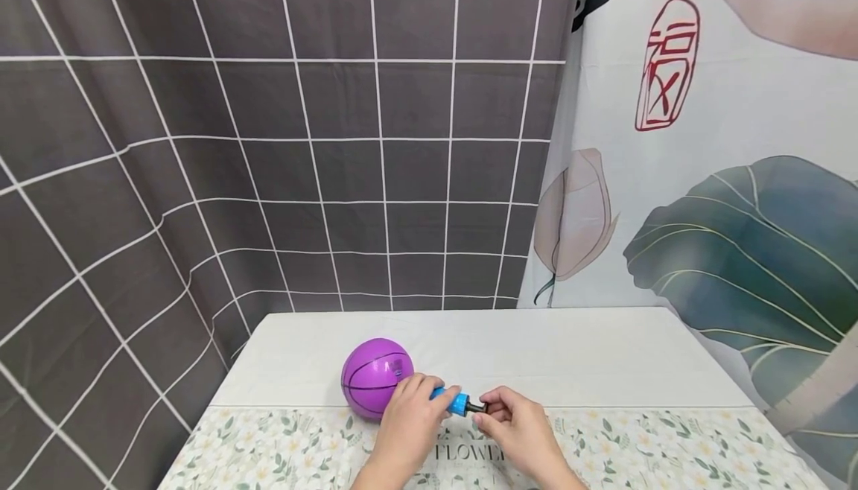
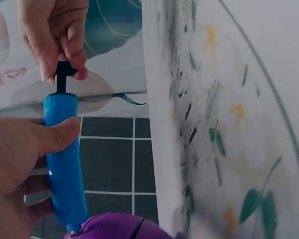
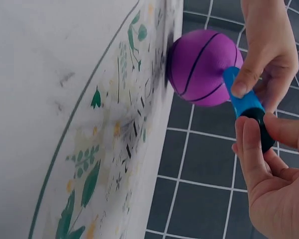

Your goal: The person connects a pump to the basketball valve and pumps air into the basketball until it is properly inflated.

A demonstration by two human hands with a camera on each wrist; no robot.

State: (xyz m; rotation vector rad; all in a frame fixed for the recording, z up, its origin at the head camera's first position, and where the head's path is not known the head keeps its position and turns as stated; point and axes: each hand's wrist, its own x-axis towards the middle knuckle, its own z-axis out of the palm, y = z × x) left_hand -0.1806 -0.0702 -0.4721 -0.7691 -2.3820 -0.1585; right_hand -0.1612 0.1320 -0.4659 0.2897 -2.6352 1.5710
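Observation:
A purple ball with black lines (image 1: 375, 374) rests on the table, left of centre. My left hand (image 1: 412, 419) grips the blue barrel of a small hand pump (image 2: 65, 159), thumb on one side and fingers round the other. The pump's tip meets the ball's surface in the left wrist view. My right hand (image 1: 519, 427) holds the pump's black handle (image 2: 65, 69) between thumb and fingers. A short length of black rod shows between handle and barrel. In the right wrist view the pump runs from the ball (image 3: 204, 67) to the right hand (image 3: 274, 174).
The table has a white back part (image 1: 550, 356) and a flowered cloth (image 1: 643, 445) with lettering along the front. Behind hangs a dark curtain with a white grid (image 1: 335, 177). A white curtain with painted leaves (image 1: 751, 252) hangs at the right.

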